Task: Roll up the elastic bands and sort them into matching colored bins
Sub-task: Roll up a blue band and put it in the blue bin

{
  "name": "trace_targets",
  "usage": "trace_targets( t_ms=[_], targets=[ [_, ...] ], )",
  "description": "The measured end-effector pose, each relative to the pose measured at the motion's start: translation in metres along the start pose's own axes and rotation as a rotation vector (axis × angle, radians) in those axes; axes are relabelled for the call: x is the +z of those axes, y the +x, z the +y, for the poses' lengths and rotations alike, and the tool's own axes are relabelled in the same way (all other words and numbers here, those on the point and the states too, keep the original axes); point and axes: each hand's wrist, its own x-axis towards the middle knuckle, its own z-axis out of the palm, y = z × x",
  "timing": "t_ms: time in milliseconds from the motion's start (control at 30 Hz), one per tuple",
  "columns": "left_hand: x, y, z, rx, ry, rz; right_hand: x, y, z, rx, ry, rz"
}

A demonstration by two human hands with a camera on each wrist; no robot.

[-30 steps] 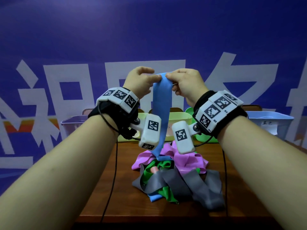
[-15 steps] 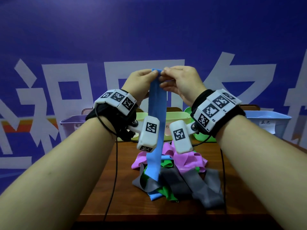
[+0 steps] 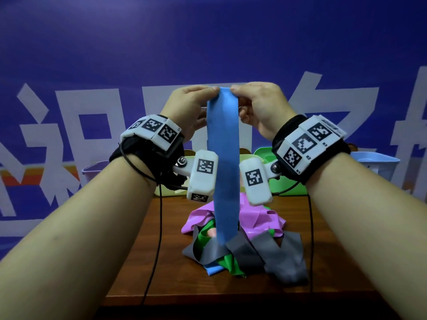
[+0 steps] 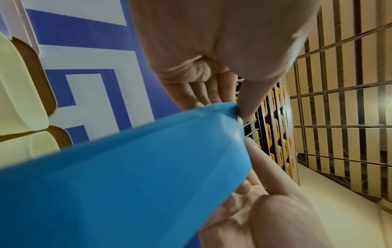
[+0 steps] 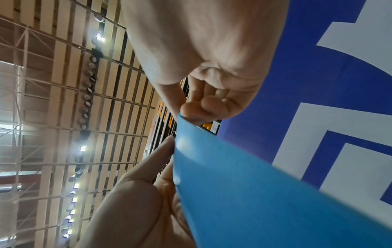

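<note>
Lifted higher than a second ago, the blue band (image 3: 225, 162) is hanging straight below the grip, its top corners pinched by the left hand (image 3: 188, 109) and right hand (image 3: 261, 107), its tail reaching the band pile (image 3: 245, 245) on the table (image 3: 143, 262).

Both forearms reach forward and up, wrists close together at the same height, each strapped with a marker cuff. The left hand (image 3: 188, 107) and right hand (image 3: 258, 105) face each other, knuckles up, thumbs and forefingers pinching the top corners of the band (image 3: 225, 162). The remaining fingers (image 4: 191, 87) of both hands curl loosely inward toward the palms.
</note>
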Motion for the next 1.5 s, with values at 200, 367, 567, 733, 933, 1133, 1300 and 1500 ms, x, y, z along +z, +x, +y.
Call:
trace_targets(
  t_ms=[200, 367, 567, 733, 933, 1133, 1300, 1500],
  targets=[
    [0.006, 0.009, -0.049, -0.127, 0.07, 0.039, -0.015, 0.006, 0.044, 0.137, -0.065, -0.03],
    [0.012, 0.021, -0.11, -0.287, 0.086, 0.031, -0.036, 0.015, 0.113, 0.25, -0.16, -0.064],
    [0.008, 0.05, -0.174, -0.362, 0.09, 0.045, -0.043, 0.039, 0.183, 0.267, -0.171, -0.09],
    [-0.007, 0.072, -0.209, -0.396, 0.125, 0.002, -0.037, 0.061, 0.225, 0.289, -0.192, -0.09],
    [-0.019, 0.086, -0.236, -0.416, 0.174, -0.014, -0.029, 0.071, 0.247, 0.306, -0.173, -0.107],
    [-0.029, 0.092, -0.245, -0.416, 0.169, -0.025, -0.02, 0.07, 0.254, 0.302, -0.13, -0.113],
    [-0.031, 0.097, -0.24, -0.396, 0.152, -0.03, -0.017, 0.071, 0.251, 0.296, -0.108, -0.117],
    [-0.034, 0.095, -0.235, -0.385, 0.143, -0.019, -0.016, 0.065, 0.244, 0.341, -0.063, -0.191]
  ],
)
